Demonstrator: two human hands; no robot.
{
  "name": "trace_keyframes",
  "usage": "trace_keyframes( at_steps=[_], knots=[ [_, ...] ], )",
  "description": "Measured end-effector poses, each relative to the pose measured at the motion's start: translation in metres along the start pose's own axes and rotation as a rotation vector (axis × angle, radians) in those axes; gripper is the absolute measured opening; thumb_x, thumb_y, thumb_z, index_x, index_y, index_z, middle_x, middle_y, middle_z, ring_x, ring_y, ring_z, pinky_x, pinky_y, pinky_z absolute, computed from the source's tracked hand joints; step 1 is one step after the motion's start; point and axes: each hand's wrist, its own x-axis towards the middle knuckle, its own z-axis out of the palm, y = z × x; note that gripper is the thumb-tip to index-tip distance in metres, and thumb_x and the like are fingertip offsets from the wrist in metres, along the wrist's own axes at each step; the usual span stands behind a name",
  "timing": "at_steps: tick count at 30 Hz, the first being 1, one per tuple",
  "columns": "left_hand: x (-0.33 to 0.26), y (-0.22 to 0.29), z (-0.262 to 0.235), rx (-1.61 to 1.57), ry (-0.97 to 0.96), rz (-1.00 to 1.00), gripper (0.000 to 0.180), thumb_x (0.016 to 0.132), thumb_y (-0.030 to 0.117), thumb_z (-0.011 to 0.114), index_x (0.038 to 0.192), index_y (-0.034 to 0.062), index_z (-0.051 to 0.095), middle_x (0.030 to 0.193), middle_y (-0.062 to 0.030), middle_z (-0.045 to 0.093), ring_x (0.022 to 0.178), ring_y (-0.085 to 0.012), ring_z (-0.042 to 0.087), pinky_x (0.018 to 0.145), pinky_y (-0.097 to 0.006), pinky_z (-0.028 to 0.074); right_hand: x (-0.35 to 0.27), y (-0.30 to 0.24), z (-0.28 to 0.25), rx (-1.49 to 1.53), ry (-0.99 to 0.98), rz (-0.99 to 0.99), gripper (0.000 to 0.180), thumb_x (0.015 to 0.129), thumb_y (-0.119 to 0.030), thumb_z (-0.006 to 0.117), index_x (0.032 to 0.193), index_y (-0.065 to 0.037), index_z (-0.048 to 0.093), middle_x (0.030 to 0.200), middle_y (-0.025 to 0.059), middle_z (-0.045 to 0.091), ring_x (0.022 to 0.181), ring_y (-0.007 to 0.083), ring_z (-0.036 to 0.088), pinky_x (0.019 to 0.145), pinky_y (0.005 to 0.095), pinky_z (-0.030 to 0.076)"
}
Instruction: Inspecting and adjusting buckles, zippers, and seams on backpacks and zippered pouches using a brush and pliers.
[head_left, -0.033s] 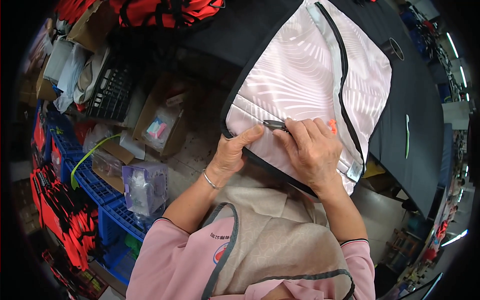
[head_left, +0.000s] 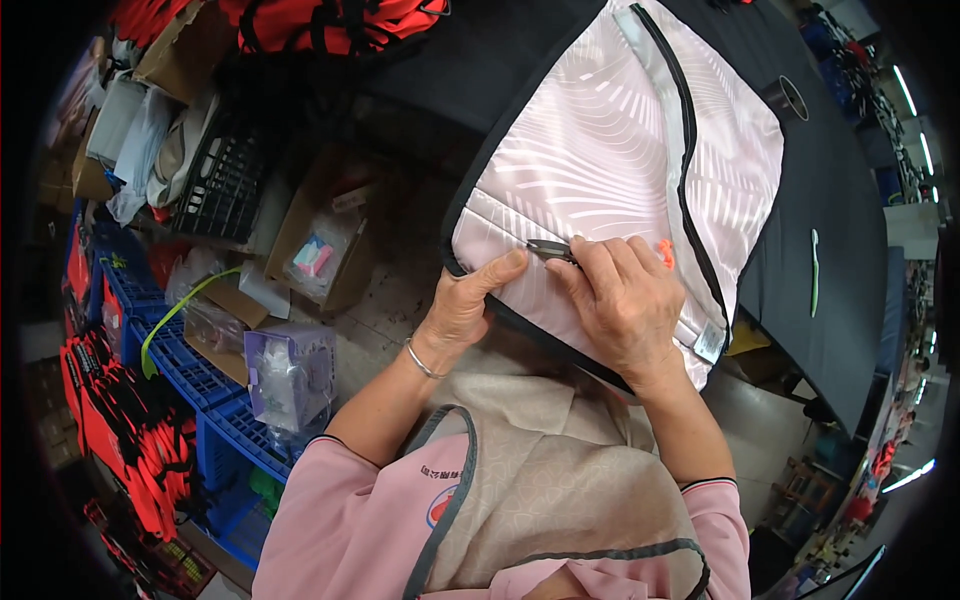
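A pale pink fabric piece (head_left: pixel 590 150) with white curved lines, black edge binding and a dark zipper-like strip (head_left: pixel 688 130) lies partly on the dark table and reaches toward my lap. My left hand (head_left: pixel 468 298) pinches its near left edge, thumb on top and fingers hidden underneath. In my right hand (head_left: pixel 628 300) is a pair of small dark thread snips (head_left: pixel 550 250), the blades pointing left along a seam, close to my left thumb. Whether the blades touch the fabric, I cannot tell. A bit of bright orange (head_left: pixel 666 253) shows beside my right knuckles. A small white label (head_left: pixel 709 343) sits at the lower right corner.
The dark table (head_left: pixel 850 230) holds a green-and-white slim tool (head_left: pixel 814 272) and a round dark-rimmed object (head_left: pixel 792 98). At left stand a black crate (head_left: pixel 215 180), an open carton (head_left: pixel 335 270), a purple box (head_left: pixel 290 375) and blue plastic crates (head_left: pixel 190 350) beside red-and-black goods (head_left: pixel 125 430).
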Motion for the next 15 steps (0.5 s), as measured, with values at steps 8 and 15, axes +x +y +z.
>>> trace_keyframes(
  at_steps=[8,15],
  knots=[
    [-0.003,-0.001,0.001,-0.004,-0.012,0.001,0.048,0.086,0.009,0.068,0.130,0.0019,0.050,0.119,-0.0090,0.061,0.110,-0.0194,0.060,0.097,-0.034,0.047,-0.005,0.001,0.006,0.122,0.021,0.060,0.022,0.074,-0.021,0.077,0.085,-0.008,0.064,0.069,0.0026,0.056,0.060,0.0190,0.053,0.051,0.0314,0.042],
    [-0.002,0.000,0.001,0.002,0.022,0.001,0.048,0.084,0.008,0.070,0.127,0.0010,0.051,0.116,-0.0079,0.060,0.107,-0.0185,0.059,0.096,-0.033,0.047,-0.001,0.000,-0.005,0.139,0.022,0.089,0.024,0.072,-0.019,0.079,0.087,-0.007,0.064,0.070,0.0027,0.058,0.062,0.0188,0.055,0.053,0.0305,0.043]
  ],
)
